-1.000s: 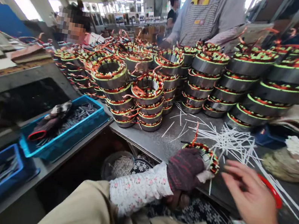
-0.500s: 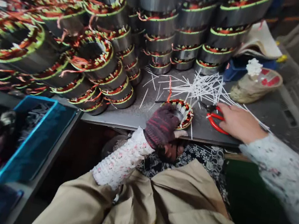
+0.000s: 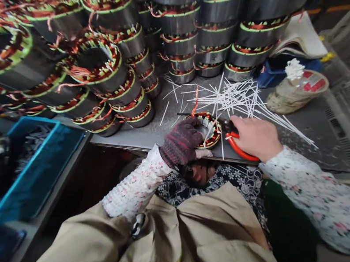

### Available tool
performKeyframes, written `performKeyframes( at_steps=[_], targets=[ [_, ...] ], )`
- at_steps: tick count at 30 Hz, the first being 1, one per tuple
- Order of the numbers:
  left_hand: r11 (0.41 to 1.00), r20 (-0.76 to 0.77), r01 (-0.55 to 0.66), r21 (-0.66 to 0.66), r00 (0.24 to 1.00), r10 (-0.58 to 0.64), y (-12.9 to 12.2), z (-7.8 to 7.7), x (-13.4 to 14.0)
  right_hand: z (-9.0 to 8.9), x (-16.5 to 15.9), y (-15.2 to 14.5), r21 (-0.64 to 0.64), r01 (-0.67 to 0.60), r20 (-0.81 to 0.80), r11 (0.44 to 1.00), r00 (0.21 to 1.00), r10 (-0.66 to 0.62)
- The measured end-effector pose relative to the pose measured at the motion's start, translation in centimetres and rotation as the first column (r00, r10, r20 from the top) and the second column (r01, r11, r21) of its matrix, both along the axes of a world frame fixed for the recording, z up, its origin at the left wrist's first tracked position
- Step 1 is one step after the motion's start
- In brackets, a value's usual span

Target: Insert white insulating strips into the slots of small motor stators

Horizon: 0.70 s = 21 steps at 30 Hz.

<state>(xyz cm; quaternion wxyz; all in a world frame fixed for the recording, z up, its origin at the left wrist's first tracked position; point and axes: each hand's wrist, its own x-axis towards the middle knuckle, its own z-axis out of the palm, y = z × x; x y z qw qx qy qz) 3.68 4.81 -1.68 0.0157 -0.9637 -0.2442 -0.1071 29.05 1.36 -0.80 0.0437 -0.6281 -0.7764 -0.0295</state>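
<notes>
The left hand [image 3: 181, 141], gloved, has its fingers curled over the left rim of a wire-wound ring [image 3: 216, 133], the pale thumb tip at its near side; the bare right hand [image 3: 258, 136] grasps red-handled pliers [image 3: 241, 150], whose dark tips are just right of the ring, contact unclear. The ring lies at the near edge of the worktable [image 3: 161, 135]. It looks stiff and probably weighty for its size, with bendable windings and thin leads easily tugged loose, so the outer rim seems the better hold; cloth might slip on smooth metal. A white strip stands across its opening, likely light and flexible. Beyond lie loose white strips [image 3: 234, 97]; a tape roll [image 3: 291, 97] sits far right, stacked rings [image 3: 218, 31] rise farther back, and a turquoise tray [image 3: 48, 168] is left.
</notes>
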Motion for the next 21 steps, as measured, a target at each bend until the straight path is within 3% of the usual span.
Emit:
performKeyframes(
  at_steps=[3, 7, 10, 13, 17, 21],
  targets=[
    [1.0, 0.005, -0.023, 0.004, 1.0, 0.023, -0.1, 0.0, 0.0, 0.3, 1.1, -0.4, -0.02, -0.022, 0.023, 1.0, 0.999, 0.022],
    [1.0, 0.059, -0.011, -0.021, 0.998, 0.012, -0.2, -0.1, -0.1, 0.5, 3.2, -1.8, 0.057, -0.203, 0.07, 0.978, 0.978, 0.199],
    [0.999, 0.097, -0.034, -0.029, 0.995, 0.037, -0.4, -0.1, -0.1, 0.6, 3.7, -2.5, 0.054, -0.206, 0.126, 0.977, 0.972, 0.198],
    [0.997, 0.089, -0.072, -0.023, 0.993, 0.074, -0.6, 0.0, 0.0, 0.8, 3.4, -3.1, 0.042, -0.166, 0.081, 0.985, 0.983, 0.162],
    [0.996, 0.014, -0.081, -0.044, 0.997, 0.082, -0.5, 0.0, 0.2, 1.6, 2.2, -3.9, 0.002, -0.297, 0.025, 0.955, 0.955, 0.297],
    [0.994, -0.035, -0.096, -0.06, 0.995, 0.094, -0.4, 0.5, 0.4, 2.2, 1.1, -4.2, -0.07, -0.279, 0.041, 0.958, 0.958, 0.282]
  ],
)
